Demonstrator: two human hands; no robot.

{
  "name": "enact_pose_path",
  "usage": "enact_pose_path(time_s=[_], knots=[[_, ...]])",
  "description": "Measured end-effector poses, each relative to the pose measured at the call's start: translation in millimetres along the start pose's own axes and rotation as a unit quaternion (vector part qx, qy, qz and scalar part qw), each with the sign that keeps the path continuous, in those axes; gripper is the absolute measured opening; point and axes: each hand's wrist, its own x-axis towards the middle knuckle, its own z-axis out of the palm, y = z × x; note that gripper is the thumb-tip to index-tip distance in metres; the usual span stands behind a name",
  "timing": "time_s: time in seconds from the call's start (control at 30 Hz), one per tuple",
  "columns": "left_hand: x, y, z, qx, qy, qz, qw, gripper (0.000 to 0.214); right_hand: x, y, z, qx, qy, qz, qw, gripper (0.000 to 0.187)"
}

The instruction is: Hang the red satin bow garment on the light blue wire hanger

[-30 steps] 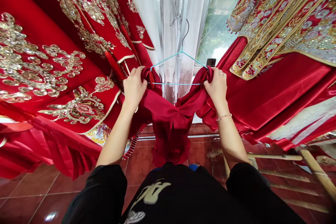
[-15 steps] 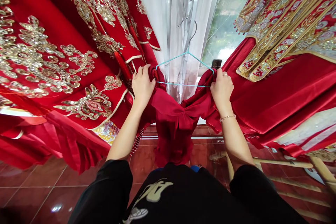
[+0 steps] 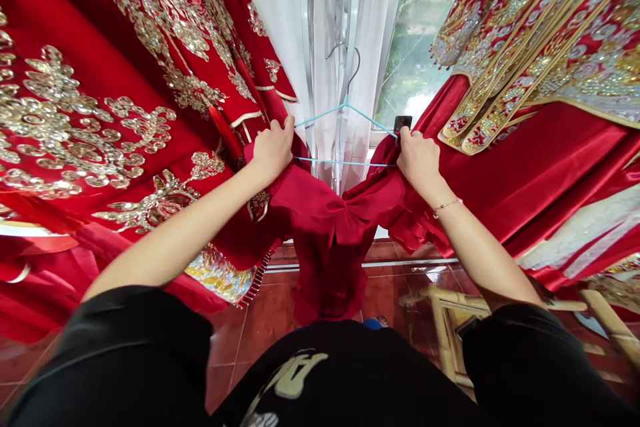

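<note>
A dark red dress (image 3: 325,207) with a gathered bow at the chest hangs on a light blue wire hanger (image 3: 345,161) in front of me. My left hand (image 3: 273,150) is closed on the dress's left shoulder, by that end of the hanger. On the opposite shoulder my right hand (image 3: 419,155) grips the cloth in the same way, with a thin bracelet (image 3: 448,207) on the wrist. The hanger's grey hook (image 3: 356,70) points up, and a second hook (image 3: 335,49) shows beside it. The fingertips are partly hidden by cloth.
Red garments with sequin work (image 3: 165,203) hang close on the left, and a beaded red and gold garment (image 3: 525,47) hangs on the right. Behind are white curtains (image 3: 273,13) and a window (image 3: 415,40). A bamboo chair (image 3: 443,333) stands low right on red tiles (image 3: 273,333).
Both my elbows have swung outward while my hands stay on the dress shoulders. My left hand has turned inward, and the view has shifted slightly to the right.
</note>
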Motion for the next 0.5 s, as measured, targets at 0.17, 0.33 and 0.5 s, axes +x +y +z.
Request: enact_pose_path(time_s=[0.17, 0.33, 0.5], knots=[[26, -42, -46.6, 0.01, -0.064, 0.027, 0.998, 0.048, 25, 27, -24, 0.068, -0.079, 0.001, 0.995, 0.016], [24, -76, -63.7, -0.097, -0.102, -0.055, 0.989, 0.027, 33, 62, -21, 0.187, -0.119, 0.092, 0.971, 0.017], [-33, -83, -45.5, -0.201, -0.065, -0.056, 0.976, 0.032, -15, 92, 16, 0.47, -0.102, 0.281, 0.83, 0.023]])
